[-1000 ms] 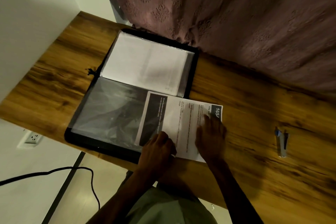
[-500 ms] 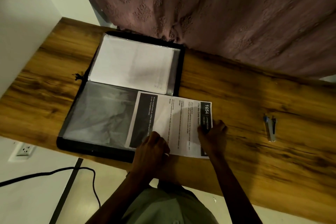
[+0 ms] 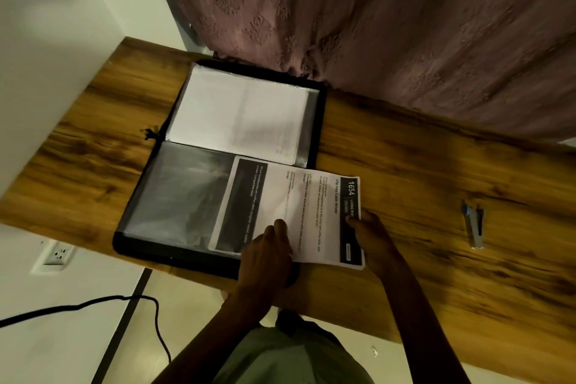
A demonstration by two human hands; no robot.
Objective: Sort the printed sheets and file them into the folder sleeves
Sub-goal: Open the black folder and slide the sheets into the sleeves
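The printed sheet (image 3: 299, 212), headed 1654, lay across the open right edge of the folder's near sleeve (image 3: 180, 196), its dark-banded end over the clear plastic and its header end out on the wooden table (image 3: 420, 181). Whether that end was already inside the pocket could not be told. The far sleeve (image 3: 243, 115) of the black folder (image 3: 321, 121) held white pages. To do the step well, the sheet probably wanted feeding square to the sleeve mouth, flat and slow, with the plastic kept parted so that no corner caught or buckled. The right hand (image 3: 377, 243) gripped the header edge, thumb (image 3: 353, 221) on top and fingers hidden below, forearm coming in from the near side. The left hand (image 3: 268, 252) sat knuckles-up at the sheet's near edge, fingers bent and tips down on the paper; pinching or only pressing, it could not be told. A pen-like object (image 3: 473, 223) lay well apart on the right, a curtain (image 3: 374, 25) behind.
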